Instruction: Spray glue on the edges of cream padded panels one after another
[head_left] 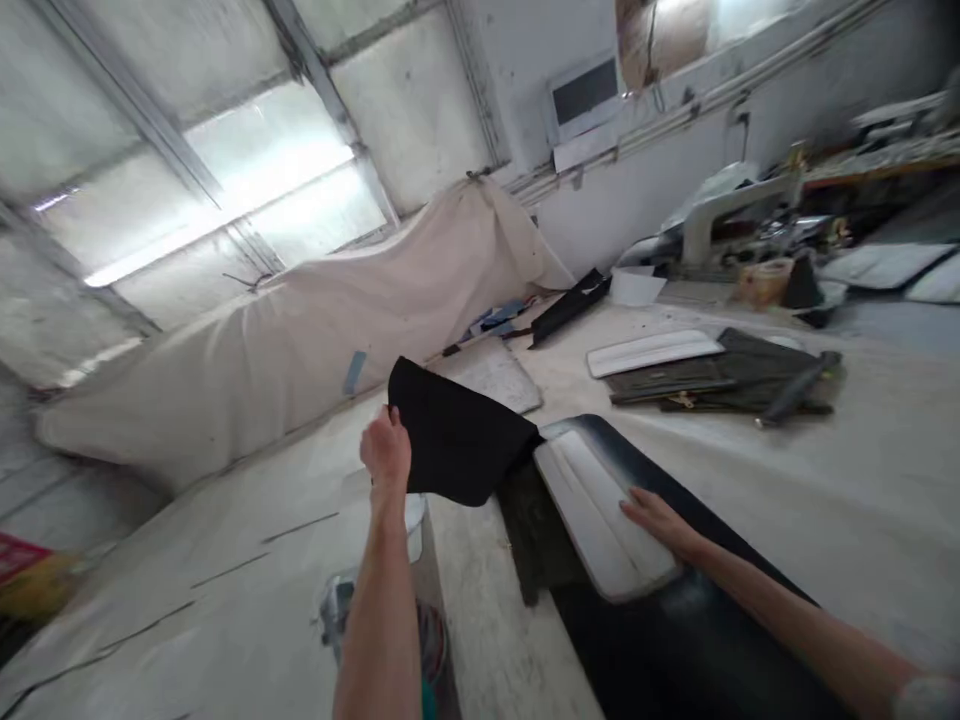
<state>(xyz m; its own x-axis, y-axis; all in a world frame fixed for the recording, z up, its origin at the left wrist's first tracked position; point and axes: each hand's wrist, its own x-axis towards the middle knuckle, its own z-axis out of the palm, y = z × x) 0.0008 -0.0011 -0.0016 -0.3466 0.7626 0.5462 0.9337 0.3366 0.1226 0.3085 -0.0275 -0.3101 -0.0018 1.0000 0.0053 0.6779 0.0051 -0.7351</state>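
Observation:
My left hand [386, 450] is closed around the edge of a black sheet [461, 430], perhaps fabric or leather. The sheet hangs in the air, and its far corner reaches the white panel's upper end. Resting on the white ribbed panel [600, 510] is my right hand [660, 522], with its fingers stretched out. Under that panel lies a long dark sheet [637, 650] with a smooth surface. A dark, rougher piece of cloth [529, 530] shows along the panel's left side.
A stack of dark pieces [750, 375] with another white panel [652, 352] on top lies to the right. Behind it stands a sewing machine [701, 235]. A pale cloth [315, 320] covers something bulky along the back. Bundled wire or a device [337, 605] sits below my left arm.

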